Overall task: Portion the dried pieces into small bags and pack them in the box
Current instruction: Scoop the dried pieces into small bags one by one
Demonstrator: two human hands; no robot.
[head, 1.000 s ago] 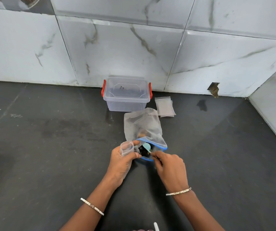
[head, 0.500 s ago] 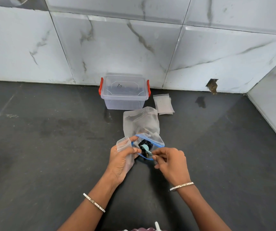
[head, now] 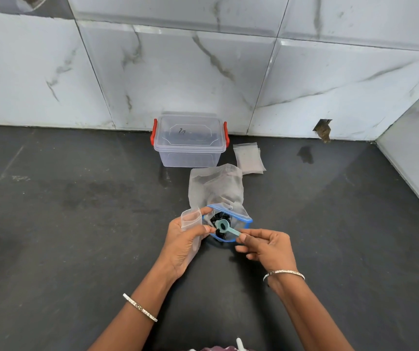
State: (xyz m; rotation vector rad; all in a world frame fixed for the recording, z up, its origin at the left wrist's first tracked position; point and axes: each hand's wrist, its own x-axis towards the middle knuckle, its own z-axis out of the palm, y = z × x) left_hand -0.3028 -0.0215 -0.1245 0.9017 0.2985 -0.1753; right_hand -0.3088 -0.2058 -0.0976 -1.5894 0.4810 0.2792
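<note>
The scoop point(head: 222, 226) has risen to the mouth of the big bag point(head: 216, 186) since a moment ago, with a dark dried piece in its bowl (only one, it seems). The right grip point(head: 266, 247) pinches its handle, and the left grip point(head: 185, 241) pinches the small bag point(head: 190, 219) alongside. Tipping comes next, I'd judge. The box point(head: 189, 140) sits lidded on the counter point(head: 77, 224) behind.

One box point(head: 189, 140), one scoop point(head: 223, 226), one blue-rimmed bag point(head: 216, 188), two bangles point(head: 140, 307) point(head: 284, 273).
</note>
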